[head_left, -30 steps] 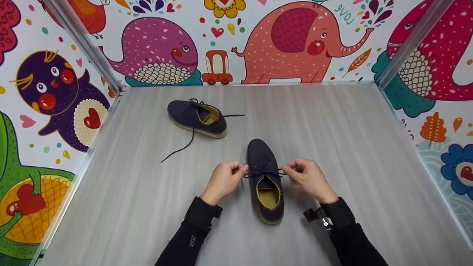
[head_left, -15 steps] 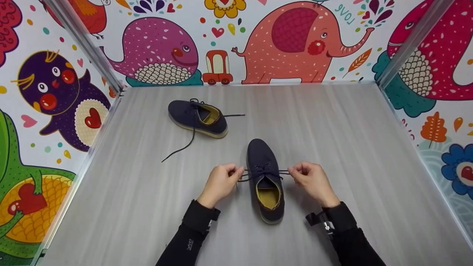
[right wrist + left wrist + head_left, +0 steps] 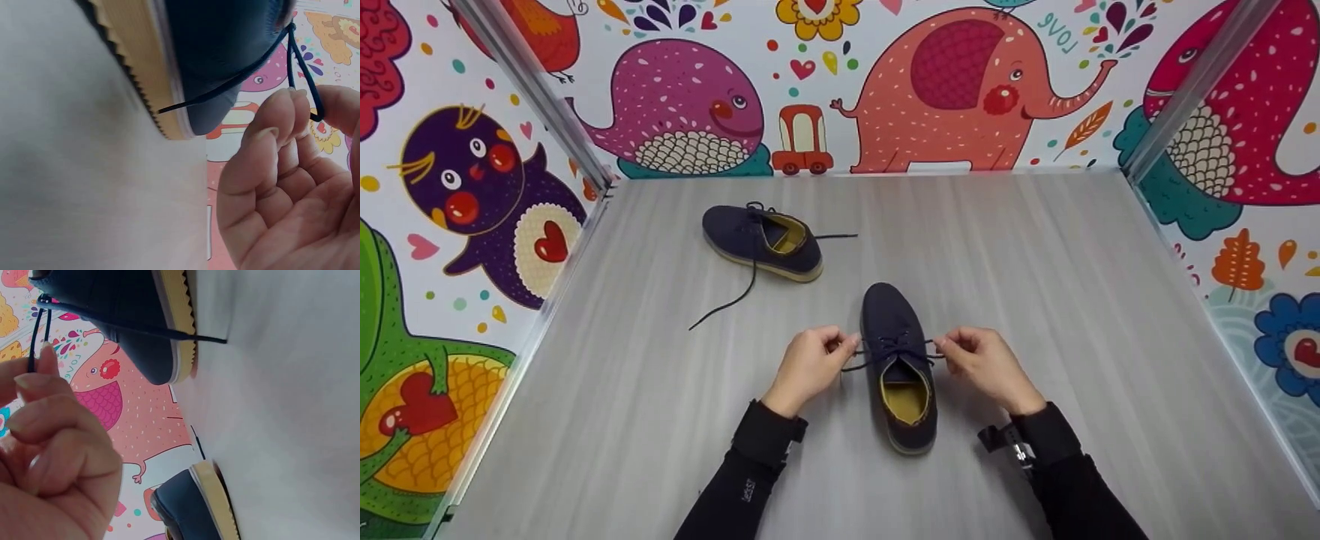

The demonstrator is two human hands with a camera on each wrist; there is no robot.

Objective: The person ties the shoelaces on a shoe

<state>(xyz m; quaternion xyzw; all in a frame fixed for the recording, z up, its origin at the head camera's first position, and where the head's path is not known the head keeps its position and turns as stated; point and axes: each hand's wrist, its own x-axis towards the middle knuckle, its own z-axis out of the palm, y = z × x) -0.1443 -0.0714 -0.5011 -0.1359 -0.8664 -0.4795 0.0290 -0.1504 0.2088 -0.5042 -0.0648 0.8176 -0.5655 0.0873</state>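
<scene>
Head view: pinching one lace loop (image 3: 34,343) in the left hand (image 3: 812,367) and the other lace loop (image 3: 289,62) in the right hand (image 3: 988,367), fingers curled, out to either side of the near shoe (image 3: 889,311). Set upright on the table (image 3: 1057,247) between both hands, with toe toward the elephant (image 3: 885,90) on the back wall and with laces crossing in front of the opening. In the wrist views, with a loose lace end (image 3: 140,327) down each flank. Near a second shoe (image 3: 727,225), farther off to the left, turned toe-left, with untied laces trailing.
</scene>
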